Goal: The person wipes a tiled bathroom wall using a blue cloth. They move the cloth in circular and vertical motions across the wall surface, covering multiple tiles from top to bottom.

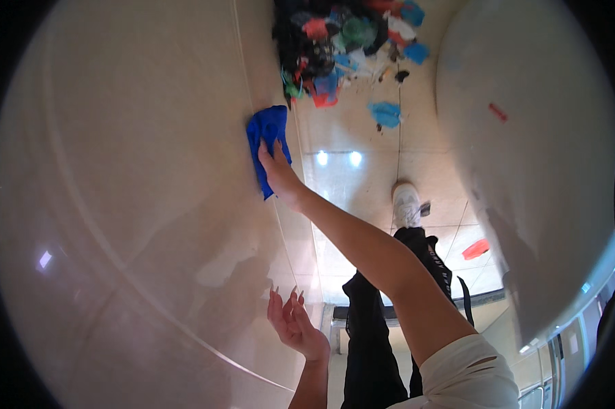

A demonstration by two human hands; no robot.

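Note:
My right hand [282,176] is on a blue cloth [267,128], holding it flat against the glossy beige tiled wall [149,128]. The thumb and fingers spread over the cloth's lower half, and its upper part shows beyond them. Lower down, my left hand [298,324] is raised close to the same wall with nothing in it. Its long-nailed fingers are apart and slightly bent. Whether its fingertips touch the tile I cannot tell.
A heap of mixed plastic litter [333,51] lies on the tiled floor [348,133] along the wall's foot. Loose scraps include a light-blue piece [385,114] and a red piece [475,249]. My white shoe [406,204] stands between the wall and a large pale curved surface [527,128].

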